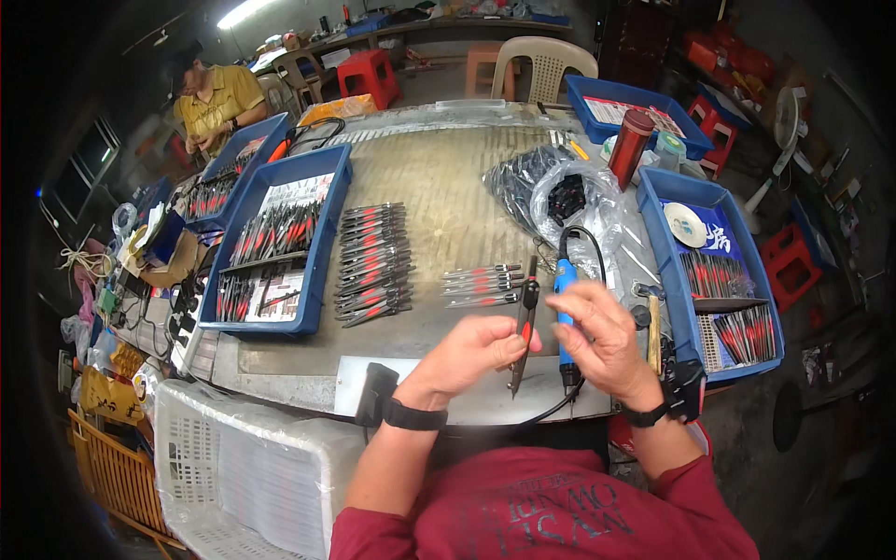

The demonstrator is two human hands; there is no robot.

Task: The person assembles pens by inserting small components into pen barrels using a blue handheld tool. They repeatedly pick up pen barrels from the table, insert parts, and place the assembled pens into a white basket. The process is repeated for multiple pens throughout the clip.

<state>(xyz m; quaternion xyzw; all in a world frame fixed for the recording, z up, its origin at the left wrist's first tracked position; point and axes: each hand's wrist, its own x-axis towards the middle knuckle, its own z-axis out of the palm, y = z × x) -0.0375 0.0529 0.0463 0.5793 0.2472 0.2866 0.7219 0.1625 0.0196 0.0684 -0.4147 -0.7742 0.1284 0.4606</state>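
My left hand (481,350) pinches a slim black-and-red pen-shaped tool (527,317), held upright above the near edge of the table. My right hand (602,336) is just right of it, fingers curled but apart, with nothing visible between them. Partly behind the right hand is a blue corded power screwdriver (566,275); whether the fingers touch it is unclear. A few silver-and-red slim pieces (483,285) lie left of the hands. Farther left is a long stack of black-and-red pen-shaped tools (375,257).
Blue trays of similar tools (338,201) (653,201) flank the worktable (439,168). Plastic bags of dark parts (513,187) and a dark red flask (632,149) stand back right. A white plastic crate (177,457) is near left. Another person (219,103) sits far left.
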